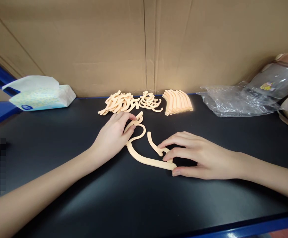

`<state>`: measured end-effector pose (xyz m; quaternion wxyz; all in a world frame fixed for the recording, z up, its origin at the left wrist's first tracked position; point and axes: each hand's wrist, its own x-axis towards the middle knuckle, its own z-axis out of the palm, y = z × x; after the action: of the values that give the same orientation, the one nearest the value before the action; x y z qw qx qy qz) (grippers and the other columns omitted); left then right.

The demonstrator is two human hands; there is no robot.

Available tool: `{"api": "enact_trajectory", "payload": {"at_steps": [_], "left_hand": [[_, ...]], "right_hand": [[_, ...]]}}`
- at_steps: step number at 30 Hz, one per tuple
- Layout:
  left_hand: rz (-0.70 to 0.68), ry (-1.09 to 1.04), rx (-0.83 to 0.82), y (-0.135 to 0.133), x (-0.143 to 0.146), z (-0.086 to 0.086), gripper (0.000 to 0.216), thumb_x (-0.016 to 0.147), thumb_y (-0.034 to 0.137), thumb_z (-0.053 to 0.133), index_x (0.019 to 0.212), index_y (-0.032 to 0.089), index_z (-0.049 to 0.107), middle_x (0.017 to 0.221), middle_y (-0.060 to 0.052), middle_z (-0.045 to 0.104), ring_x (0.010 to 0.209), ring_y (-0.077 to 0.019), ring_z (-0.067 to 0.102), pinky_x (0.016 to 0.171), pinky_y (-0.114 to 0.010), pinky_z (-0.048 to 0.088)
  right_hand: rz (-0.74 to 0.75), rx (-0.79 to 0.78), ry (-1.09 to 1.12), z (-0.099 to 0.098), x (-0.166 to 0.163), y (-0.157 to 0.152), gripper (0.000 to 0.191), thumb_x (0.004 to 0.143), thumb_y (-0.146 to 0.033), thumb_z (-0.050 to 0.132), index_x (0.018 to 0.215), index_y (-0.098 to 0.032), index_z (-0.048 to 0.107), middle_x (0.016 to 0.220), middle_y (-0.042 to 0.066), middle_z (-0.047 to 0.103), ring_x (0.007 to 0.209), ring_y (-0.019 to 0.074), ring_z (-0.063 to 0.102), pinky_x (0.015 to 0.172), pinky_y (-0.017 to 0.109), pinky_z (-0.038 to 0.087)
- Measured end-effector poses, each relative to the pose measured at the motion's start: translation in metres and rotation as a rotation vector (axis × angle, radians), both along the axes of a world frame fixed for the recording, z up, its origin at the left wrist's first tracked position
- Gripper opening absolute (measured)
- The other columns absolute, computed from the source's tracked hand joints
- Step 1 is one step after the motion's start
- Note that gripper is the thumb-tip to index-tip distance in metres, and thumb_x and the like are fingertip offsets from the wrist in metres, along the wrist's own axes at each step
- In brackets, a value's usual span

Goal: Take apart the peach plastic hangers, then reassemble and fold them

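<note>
Several cream-coloured curved strips lie joined in an outline on the black table. My left hand (115,131) is closed around the strips on the left, thumb and forefinger at a small curved piece (134,123). Just right of those fingertips bends a thin hook-shaped strip (142,131). A long curved strip (148,161) runs from beside my left hand to my right hand (199,155). The right thumb touches this strip's right end, while the other fingertips press on a short strip (154,144) and a small curved piece (168,153). The undersides of both hands hide parts of the pieces.
At the back of the table (104,205) are two loose piles of curved pieces (119,102) (150,100) and a neat row of longer strips (178,101). A tissue pack (43,96) stands left. Clear plastic bags (238,100) and a transparent bag (272,79) lie right. Cardboard (104,46) rises behind.
</note>
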<state>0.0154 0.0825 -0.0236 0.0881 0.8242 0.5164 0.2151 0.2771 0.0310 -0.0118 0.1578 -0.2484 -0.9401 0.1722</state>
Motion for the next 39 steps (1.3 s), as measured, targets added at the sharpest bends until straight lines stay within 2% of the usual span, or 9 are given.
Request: {"api": "enact_trajectory", "payload": {"at_steps": [19,27,32,39], "left_hand": [[-0.045,0.02,0.06,0.0023,-0.001,-0.0033,0.02,0.097,0.03,0.041,0.109,0.021,0.054,0.113,-0.006,0.06,0.112,-0.0233,0.051,0.098,-0.041,0.041],[-0.038,0.025,0.091,0.003,-0.0014,-0.005,0.02,0.097,0.031,0.043,0.108,0.02,0.055,0.11,-0.004,0.061,0.108,-0.0228,0.053,0.095,-0.039,0.042],[-0.065,0.016,0.092,0.0027,-0.0009,-0.0047,0.02,0.097,0.03,0.043,0.108,0.019,0.056,0.109,-0.005,0.061,0.107,-0.0224,0.053,0.095,-0.039,0.043],[-0.141,-0.024,0.051,0.0012,-0.0009,-0.0032,0.019,0.096,0.029,0.046,0.108,0.02,0.057,0.11,-0.005,0.062,0.106,-0.0219,0.054,0.094,-0.038,0.042]], "right_hand": [[0.024,-0.081,0.047,0.0018,-0.0004,0.0,0.017,0.089,-0.025,0.061,0.105,-0.019,0.064,0.123,0.008,0.063,0.109,0.0164,0.055,0.095,0.034,0.043],[0.078,-0.199,0.093,0.0022,-0.0024,-0.0029,0.026,0.088,-0.01,0.056,0.112,-0.018,0.063,0.125,0.008,0.063,0.112,0.0153,0.054,0.098,0.031,0.043],[0.084,-0.183,0.095,0.0027,-0.0024,-0.0022,0.034,0.086,-0.004,0.052,0.115,-0.019,0.062,0.124,0.007,0.063,0.112,0.015,0.054,0.098,0.032,0.044],[0.04,-0.082,0.077,-0.002,-0.0005,-0.0005,0.039,0.087,-0.001,0.045,0.118,-0.018,0.062,0.125,0.007,0.063,0.115,0.0168,0.052,0.099,0.034,0.045]]}}
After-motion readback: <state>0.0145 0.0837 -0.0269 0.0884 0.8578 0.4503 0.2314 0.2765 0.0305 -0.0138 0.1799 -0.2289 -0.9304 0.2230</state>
